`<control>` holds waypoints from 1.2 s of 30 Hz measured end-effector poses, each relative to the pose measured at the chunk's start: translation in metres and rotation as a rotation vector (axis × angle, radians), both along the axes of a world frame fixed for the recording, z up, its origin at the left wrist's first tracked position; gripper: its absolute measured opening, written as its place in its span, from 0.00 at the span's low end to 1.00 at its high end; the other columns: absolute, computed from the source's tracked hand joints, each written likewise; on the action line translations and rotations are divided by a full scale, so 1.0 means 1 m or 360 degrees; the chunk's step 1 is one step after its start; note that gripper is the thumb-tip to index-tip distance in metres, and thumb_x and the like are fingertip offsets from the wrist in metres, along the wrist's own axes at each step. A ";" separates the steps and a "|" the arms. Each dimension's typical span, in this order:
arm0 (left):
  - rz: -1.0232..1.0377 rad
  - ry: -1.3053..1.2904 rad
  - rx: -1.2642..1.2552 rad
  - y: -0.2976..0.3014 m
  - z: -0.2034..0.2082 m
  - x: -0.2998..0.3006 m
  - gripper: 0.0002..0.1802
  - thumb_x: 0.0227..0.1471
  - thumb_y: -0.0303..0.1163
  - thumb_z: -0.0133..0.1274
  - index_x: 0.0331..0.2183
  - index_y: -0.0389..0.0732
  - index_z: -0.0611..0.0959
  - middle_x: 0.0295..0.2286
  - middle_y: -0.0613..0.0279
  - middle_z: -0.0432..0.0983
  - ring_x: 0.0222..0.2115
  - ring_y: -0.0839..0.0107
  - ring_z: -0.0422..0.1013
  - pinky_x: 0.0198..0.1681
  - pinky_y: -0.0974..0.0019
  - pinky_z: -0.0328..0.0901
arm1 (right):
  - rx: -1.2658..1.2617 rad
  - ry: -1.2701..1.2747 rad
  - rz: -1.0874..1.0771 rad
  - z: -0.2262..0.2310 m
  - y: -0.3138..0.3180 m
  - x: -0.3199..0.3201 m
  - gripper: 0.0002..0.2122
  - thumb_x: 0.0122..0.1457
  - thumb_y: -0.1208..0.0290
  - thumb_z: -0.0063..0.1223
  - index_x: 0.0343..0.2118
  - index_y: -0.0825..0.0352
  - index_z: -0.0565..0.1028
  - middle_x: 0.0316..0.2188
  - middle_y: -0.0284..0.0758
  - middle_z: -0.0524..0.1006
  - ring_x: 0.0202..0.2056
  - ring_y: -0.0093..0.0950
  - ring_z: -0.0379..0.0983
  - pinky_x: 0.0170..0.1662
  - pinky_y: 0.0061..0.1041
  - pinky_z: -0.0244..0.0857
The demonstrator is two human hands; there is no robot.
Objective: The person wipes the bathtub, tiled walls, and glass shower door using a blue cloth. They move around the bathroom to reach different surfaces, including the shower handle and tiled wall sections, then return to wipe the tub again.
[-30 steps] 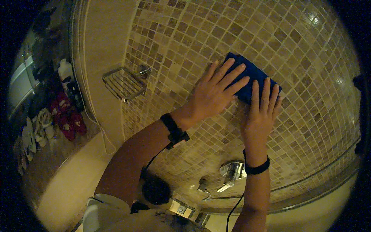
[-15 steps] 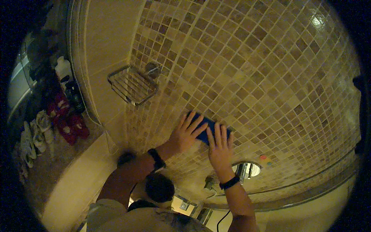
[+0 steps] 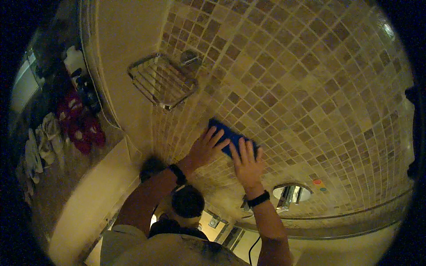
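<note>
A blue rectangular pad (image 3: pixel 227 136), like a sponge or folded cloth, lies slantwise against the brown and beige mosaic tiles (image 3: pixel 275 93). My left hand (image 3: pixel 205 148) rests on its left part with fingers stretched out and spread. Over its right part, the fingers of my right hand (image 3: pixel 247 166) lie spread and nearly flat. Both palms are near the pad's lower edge, and the fingers cover much of it. Dark bands circle both wrists. The pad's underside is hidden, and its exact material cannot be made out.
A metal wire soap basket (image 3: pixel 164 84) juts out up and left of my hands. A chrome mixer tap (image 3: pixel 289 195) sits at lower right, beside red and blue dots. Pink-red shoes (image 3: pixel 80 128), white shoes (image 3: pixel 51 135) and bottles (image 3: pixel 75 62) stand beyond a pale ledge (image 3: pixel 95 195) at left.
Both hands and the blue pad have slid left across the tiles, closer to the soap basket's side and away from the tap. The view itself has shifted slightly.
</note>
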State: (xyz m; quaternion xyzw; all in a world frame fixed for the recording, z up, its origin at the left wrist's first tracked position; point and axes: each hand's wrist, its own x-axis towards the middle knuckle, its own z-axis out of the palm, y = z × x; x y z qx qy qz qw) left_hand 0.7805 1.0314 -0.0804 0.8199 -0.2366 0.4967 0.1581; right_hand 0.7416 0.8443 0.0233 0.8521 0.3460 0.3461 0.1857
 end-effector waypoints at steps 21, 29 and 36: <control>0.0392 0.0695 -0.0363 0.033 -0.084 -0.008 0.30 0.43 0.24 0.53 0.52 0.42 0.74 0.58 0.48 0.57 0.62 0.46 0.50 0.59 0.48 0.56 | -0.0572 -0.0015 0.0166 -0.067 0.069 0.036 0.20 0.58 0.67 0.45 0.55 0.55 0.71 0.63 0.36 0.60 0.62 0.33 0.56 0.60 0.49 0.46; 0.0376 0.0469 -0.0590 0.096 -0.026 0.023 0.33 0.43 0.21 0.53 0.55 0.40 0.69 0.61 0.49 0.52 0.63 0.46 0.46 0.63 0.47 0.49 | -0.0042 -0.0066 0.0312 -0.025 0.139 0.067 0.20 0.57 0.65 0.44 0.54 0.57 0.70 0.62 0.35 0.60 0.63 0.36 0.53 0.61 0.53 0.44; 0.0302 0.0519 -0.0895 0.129 -0.066 0.050 0.35 0.44 0.16 0.49 0.57 0.36 0.65 0.62 0.42 0.46 0.63 0.42 0.44 0.63 0.49 0.48 | -0.0170 0.0022 0.0351 -0.046 0.171 0.079 0.20 0.57 0.67 0.45 0.54 0.58 0.70 0.61 0.34 0.62 0.61 0.33 0.56 0.60 0.53 0.49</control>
